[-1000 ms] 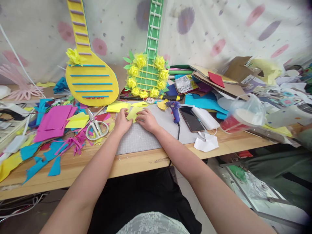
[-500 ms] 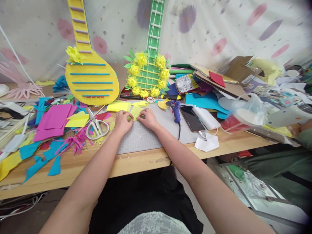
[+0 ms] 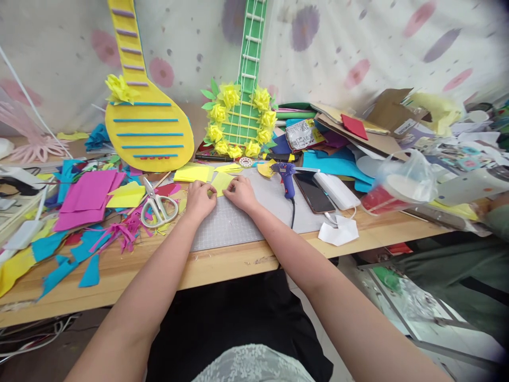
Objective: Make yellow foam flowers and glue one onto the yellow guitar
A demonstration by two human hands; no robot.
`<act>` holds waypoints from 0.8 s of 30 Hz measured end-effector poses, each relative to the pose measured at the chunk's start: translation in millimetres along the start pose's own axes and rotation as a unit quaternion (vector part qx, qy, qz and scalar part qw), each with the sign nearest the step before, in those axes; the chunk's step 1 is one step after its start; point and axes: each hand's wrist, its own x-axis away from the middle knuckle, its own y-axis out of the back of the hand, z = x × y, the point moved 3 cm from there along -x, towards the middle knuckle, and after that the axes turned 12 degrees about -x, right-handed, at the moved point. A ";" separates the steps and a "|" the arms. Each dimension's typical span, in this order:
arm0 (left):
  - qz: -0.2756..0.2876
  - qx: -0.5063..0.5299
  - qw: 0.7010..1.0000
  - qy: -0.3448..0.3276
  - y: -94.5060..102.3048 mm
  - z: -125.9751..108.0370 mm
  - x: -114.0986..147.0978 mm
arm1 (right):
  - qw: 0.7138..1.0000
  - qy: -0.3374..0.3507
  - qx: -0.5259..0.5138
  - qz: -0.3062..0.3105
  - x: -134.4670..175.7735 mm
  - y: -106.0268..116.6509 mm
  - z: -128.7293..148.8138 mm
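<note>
A small square of yellow paper (image 3: 221, 182) lies between my hands over the grey cutting mat (image 3: 228, 233). My left hand (image 3: 201, 200) is closed in a pinch at its left edge. At its right edge, my right hand (image 3: 241, 193) pinches with thumb and fingers. More yellow sheets (image 3: 193, 172) lie just behind my left hand. White-handled scissors (image 3: 159, 209) rest to the left, and a blue glue gun (image 3: 287, 179) lies to the right on the mat.
Behind stand a yellow paper-covered instrument (image 3: 149, 132) and a green one (image 3: 243, 127) ringed with yellow flowers. Magenta sheets (image 3: 88, 199) and blue scraps lie left. To the right are a phone (image 3: 314, 192), a power bank (image 3: 336, 191), a red-and-white bucket (image 3: 392, 196) and another person's sleeve (image 3: 499, 225).
My hands keep nearly the same pinch on the yellow paper. The view has shifted very slightly, and the patterned white object by the other person at the right has moved.
</note>
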 end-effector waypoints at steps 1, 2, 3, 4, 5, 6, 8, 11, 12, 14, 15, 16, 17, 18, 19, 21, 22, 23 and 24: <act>0.001 -0.001 1.000 0.001 0.0 0.0 0.0 | 1.000 0.003 -0.005 -0.003 -0.1 -0.3 -0.2; 0.003 -0.002 1.000 0.001 0.0 0.0 0.0 | 1.000 0.006 -0.009 -0.006 -0.2 -0.6 -0.4; 0.004 -0.003 1.000 0.001 -0.2 0.0 -0.1 | 1.000 0.008 -0.012 -0.009 -0.2 -1.1 -0.7; 0.006 -0.004 1.000 0.000 -0.3 0.1 -0.2 | 1.000 0.010 -0.012 -0.013 -0.1 -1.5 -1.0; 0.007 -0.004 1.000 -0.001 -0.4 0.1 -0.3 | 1.000 0.012 -0.010 -0.016 0.1 -2.0 -1.3; 0.008 -0.004 1.000 -0.001 -0.4 0.0 -0.4 | 1.000 0.015 -0.005 -0.019 0.3 -2.4 -1.4; 0.009 -0.003 1.000 0.000 -0.4 -0.1 -0.7 | 0.999 0.022 0.006 -0.023 1.0 -3.0 -1.3; 0.011 -0.004 1.000 0.004 0.0 -0.5 -1.1 | 0.999 0.031 0.015 -0.024 1.6 -3.7 -1.2; 0.011 -0.004 1.000 0.005 0.2 -0.7 -1.2 | 0.999 0.033 0.017 -0.024 1.5 -3.9 -1.2; 0.012 -0.003 1.000 0.004 0.7 -1.0 -1.4 | 0.999 0.033 0.021 -0.024 1.4 -4.2 -1.5; 0.012 -0.002 1.000 0.004 1.0 -1.3 -1.4 | 0.999 0.033 0.023 -0.024 1.3 -4.4 -1.6; 0.013 -0.001 1.000 0.005 1.4 -1.5 -1.4 | 0.999 0.032 0.025 -0.024 1.2 -4.5 -1.6; 0.014 0.000 1.000 0.006 1.8 -1.6 -1.4 | 0.999 0.031 0.027 -0.024 1.2 -4.5 -1.6; 0.017 0.002 1.000 0.008 2.1 -1.8 -1.4 | 0.999 0.030 0.028 -0.022 1.3 -4.5 -1.5; 0.020 0.003 1.000 0.009 2.4 -2.0 -1.3 | 0.999 0.030 0.029 -0.021 1.4 -4.4 -1.3; 0.025 0.005 1.000 0.009 3.0 -2.6 -1.3 | 0.999 0.029 0.031 -0.018 1.7 -3.8 -0.8; 0.028 0.004 1.000 0.009 3.1 -2.9 -1.2 | 0.999 0.029 0.032 -0.016 1.9 -3.4 -0.6; 0.032 0.001 0.999 0.008 3.3 -3.3 -1.1 | 0.999 0.029 0.032 -0.015 2.2 -3.0 -0.3; 0.035 -0.003 0.999 0.007 3.4 -3.6 -0.9 | 0.999 0.028 0.032 -0.014 2.4 -2.7 0.0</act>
